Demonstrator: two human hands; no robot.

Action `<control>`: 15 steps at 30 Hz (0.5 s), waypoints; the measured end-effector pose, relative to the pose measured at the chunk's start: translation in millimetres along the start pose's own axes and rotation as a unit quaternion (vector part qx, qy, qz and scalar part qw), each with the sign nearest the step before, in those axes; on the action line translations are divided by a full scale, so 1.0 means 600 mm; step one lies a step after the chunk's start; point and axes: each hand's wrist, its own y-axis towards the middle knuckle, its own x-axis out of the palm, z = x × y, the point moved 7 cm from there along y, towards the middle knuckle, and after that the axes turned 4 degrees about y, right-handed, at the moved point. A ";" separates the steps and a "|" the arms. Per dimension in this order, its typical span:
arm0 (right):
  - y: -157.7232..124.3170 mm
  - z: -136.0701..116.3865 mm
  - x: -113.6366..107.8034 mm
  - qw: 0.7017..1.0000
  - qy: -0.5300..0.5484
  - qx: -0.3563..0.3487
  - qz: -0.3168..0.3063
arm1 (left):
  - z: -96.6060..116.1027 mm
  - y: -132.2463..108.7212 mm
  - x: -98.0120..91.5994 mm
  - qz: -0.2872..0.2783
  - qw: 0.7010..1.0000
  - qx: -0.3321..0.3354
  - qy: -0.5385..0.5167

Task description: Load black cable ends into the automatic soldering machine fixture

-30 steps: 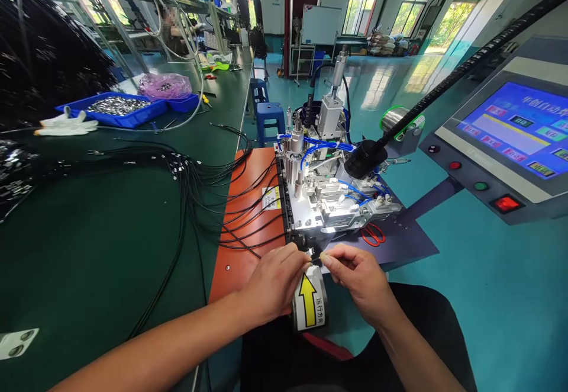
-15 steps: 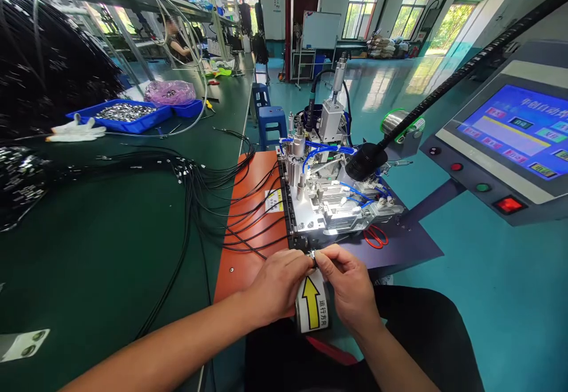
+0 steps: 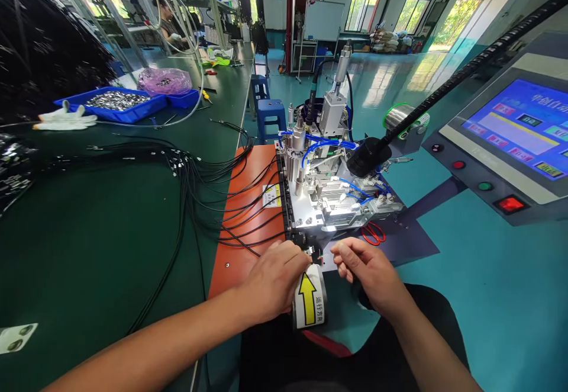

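Right hand (image 3: 368, 270) has pulled back to the right, off the cable end (image 3: 314, 254); its fingers are curled together, on what I cannot tell. Left hand (image 3: 275, 279) pinches the cable end at the front edge of the fixture (image 3: 319, 208), just above the arrow label (image 3: 309, 297). Looks like the seating step; next move calls for a fine, steady push. Cable end lies roughly left-right, tip pointing right

A narrow gap stands open between the left hand (image 3: 275, 279) and the right hand (image 3: 368, 273), walled behind by the pneumatic fixture (image 3: 328, 199), with black cables (image 3: 208, 190) fanned across the orange plate (image 3: 248, 202) at left and what look like red scissors (image 3: 373, 234) at right.
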 end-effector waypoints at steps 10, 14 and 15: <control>0.006 -0.056 0.035 0.969 -0.221 -0.057 -0.093 | -0.003 -0.002 0.001 -0.024 0.999 0.001 0.035; 0.007 -0.059 0.041 0.961 -0.245 -0.078 -0.098 | -0.004 -0.001 0.005 -0.035 0.998 0.000 0.043; 0.008 -0.056 0.041 0.962 -0.245 -0.080 -0.094 | -0.004 -0.001 0.003 -0.032 0.999 -0.001 0.041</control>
